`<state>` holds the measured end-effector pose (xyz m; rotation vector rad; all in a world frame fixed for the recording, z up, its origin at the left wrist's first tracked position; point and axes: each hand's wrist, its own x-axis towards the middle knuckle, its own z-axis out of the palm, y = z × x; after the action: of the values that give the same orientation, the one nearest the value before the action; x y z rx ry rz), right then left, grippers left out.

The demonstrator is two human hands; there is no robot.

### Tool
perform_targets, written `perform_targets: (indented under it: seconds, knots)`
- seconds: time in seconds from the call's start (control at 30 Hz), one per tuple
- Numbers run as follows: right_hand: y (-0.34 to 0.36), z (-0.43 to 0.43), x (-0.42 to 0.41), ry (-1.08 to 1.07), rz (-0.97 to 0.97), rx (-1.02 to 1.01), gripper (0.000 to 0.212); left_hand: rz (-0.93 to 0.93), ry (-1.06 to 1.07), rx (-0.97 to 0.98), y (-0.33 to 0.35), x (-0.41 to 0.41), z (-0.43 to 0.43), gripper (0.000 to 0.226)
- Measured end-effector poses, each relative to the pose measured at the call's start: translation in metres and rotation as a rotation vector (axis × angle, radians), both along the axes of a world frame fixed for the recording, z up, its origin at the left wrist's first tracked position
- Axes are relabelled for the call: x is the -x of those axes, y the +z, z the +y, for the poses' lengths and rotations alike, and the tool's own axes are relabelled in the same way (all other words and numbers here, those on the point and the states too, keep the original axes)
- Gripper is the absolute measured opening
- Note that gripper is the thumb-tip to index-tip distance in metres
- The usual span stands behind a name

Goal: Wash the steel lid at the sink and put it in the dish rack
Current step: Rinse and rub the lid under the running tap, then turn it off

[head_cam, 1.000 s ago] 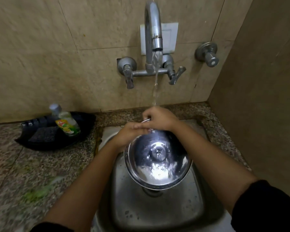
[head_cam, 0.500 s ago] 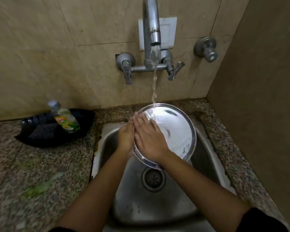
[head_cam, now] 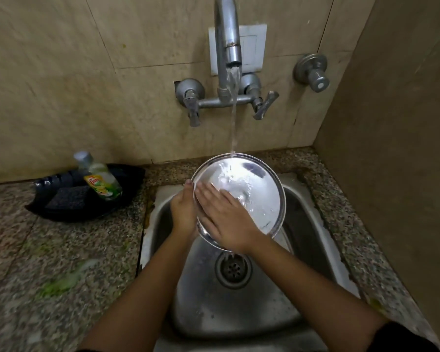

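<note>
Steel sink (head_cam: 313,224) w/ tap (head_cam: 229,47) running — steel lid (head_cam: 254,196) tilted over basin, stream hitting its top edge. Left hand (head_cam: 183,212) grips lid's left rim from behind; right hand (head_cam: 226,219) lies flat, fingers extended, on lid's face. Soap bottle (head_cam: 101,179) left on counter.

steel lid (head_cam: 254,196): I see it round, shiny, with a thin raised rim | pose: tilted, flat face toward me, held above the sink (head_cam: 313,224) basin under the stream | state: wet, water striking its upper edge and running down | contact: left hand (head_cam: 184,212) grips its left edge; right hand (head_cam: 226,219) lies flat on the face
</note>
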<state>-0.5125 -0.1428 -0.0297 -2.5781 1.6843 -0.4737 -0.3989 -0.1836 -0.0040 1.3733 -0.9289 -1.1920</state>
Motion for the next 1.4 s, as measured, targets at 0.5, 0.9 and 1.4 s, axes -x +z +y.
perform_targets:
  seconds: [0.5, 0.9, 1.4]
  knots:
    - [0.004, -0.001, 0.006, 0.059, 0.025, 0.004, 0.059, 0.095, 0.032, -0.034, 0.002, 0.011, 0.003, 0.042]
    - [0.048, -0.062, 0.052, -0.19, -0.12, 0.053, 0.045, -0.105, -0.196, 0.081, 0.004, 0.005, 0.01, 0.014]
    - [0.093, -0.082, 0.033, 0.216, -0.018, -0.123, 0.036, -0.198, -0.287, 0.244, 0.021, -0.006, -0.012, 0.006]
